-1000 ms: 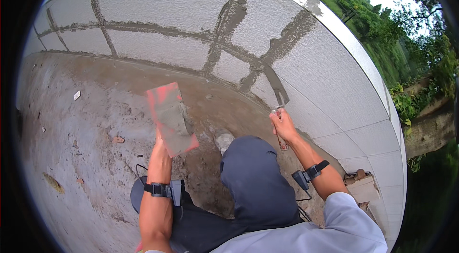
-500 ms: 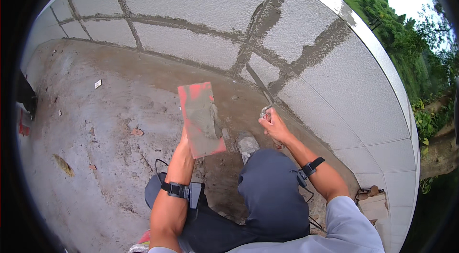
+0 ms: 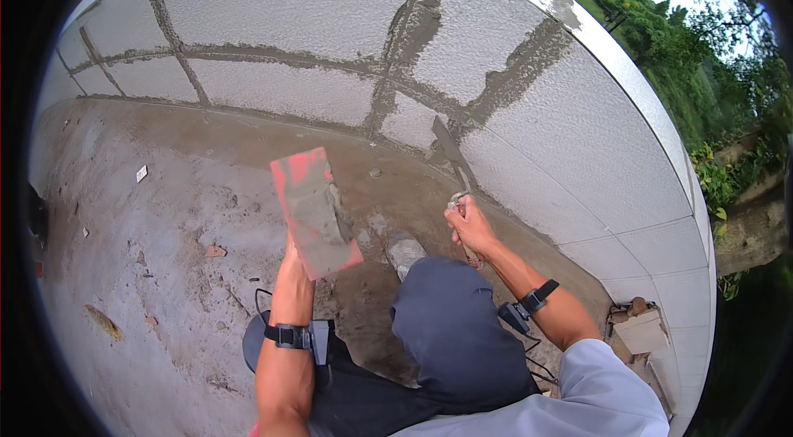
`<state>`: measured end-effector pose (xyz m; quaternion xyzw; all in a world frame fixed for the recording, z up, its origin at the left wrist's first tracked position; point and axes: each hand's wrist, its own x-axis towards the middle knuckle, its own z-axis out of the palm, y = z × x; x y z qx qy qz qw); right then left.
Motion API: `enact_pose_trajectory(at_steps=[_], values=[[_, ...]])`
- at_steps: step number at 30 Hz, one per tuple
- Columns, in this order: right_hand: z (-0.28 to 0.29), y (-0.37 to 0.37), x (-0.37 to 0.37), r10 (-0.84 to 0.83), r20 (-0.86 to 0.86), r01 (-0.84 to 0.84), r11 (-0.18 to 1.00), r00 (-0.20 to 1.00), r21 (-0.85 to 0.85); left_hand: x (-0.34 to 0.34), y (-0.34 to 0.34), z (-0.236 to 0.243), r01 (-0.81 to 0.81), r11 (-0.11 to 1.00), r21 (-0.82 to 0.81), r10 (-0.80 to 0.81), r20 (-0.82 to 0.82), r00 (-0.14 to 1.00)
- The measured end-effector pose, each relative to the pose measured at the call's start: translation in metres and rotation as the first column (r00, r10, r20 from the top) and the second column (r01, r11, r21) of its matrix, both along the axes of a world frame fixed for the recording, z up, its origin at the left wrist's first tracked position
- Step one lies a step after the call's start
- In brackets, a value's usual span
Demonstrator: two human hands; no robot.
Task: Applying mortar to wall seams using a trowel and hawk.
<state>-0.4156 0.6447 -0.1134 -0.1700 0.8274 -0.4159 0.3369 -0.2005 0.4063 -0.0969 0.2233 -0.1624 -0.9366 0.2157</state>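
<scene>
My left hand (image 3: 290, 263) is under a red rectangular hawk board (image 3: 307, 230); its fingers are hidden, but the board rests on it. Grey mortar (image 3: 318, 204) is smeared over the board, thickest along its right side. My right hand (image 3: 472, 226) is closed round the handle of a trowel. The grey trowel blade (image 3: 448, 144) points up and away, close to the foot of the white panel wall (image 3: 273, 3), beside a joint covered in mortar (image 3: 487, 102). I cannot tell whether the blade touches the wall.
Bits of debris and a dry leaf (image 3: 104, 322) lie on the dirty concrete floor (image 3: 182, 263). My shoe (image 3: 405, 255) stands between board and wall. Broken blocks (image 3: 640, 330) are stacked at the lower right. Greenery (image 3: 661, 49) lies beyond the wall's top edge.
The view has shifted, moving the wall and floor left in the picture. The trowel has turned, so its blade shows broader than before. Both hands keep their hold.
</scene>
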Motion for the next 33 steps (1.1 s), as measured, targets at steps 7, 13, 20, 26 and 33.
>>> enact_pose_trajectory(at_steps=[7, 13, 20, 26, 33], values=[[0.025, 0.044, -0.015, -0.136, -0.005, 0.136, 0.990, 0.991, -0.032, -0.050, 0.027, 0.006, 0.084, 0.977, -0.196, -0.077, 0.042, 0.996], [0.083, 0.119, 0.005, -0.178, 0.117, 0.196, 0.967, 0.977, -0.164, -0.071, 0.038, 0.012, 0.240, 0.971, -0.024, -0.239, -0.227, 0.944], [0.189, 0.163, 0.007, 0.096, 0.123, -0.066, 0.971, 0.988, -0.230, -0.124, 0.088, 0.025, 0.405, 0.913, 0.051, -0.337, -0.468, 0.817], [0.147, 0.124, -0.017, 0.308, 0.228, -0.275, 0.947, 0.924, -0.165, -0.140, 0.134, 0.058, 0.398, 0.908, 0.128, -0.272, -0.541, 0.796], [0.124, 0.151, -0.047, 0.360, 0.274, -0.418, 0.886, 0.892, 0.199, -0.130, 0.112, -0.018, 0.267, 0.959, -0.093, -0.282, -0.363, 0.888]])
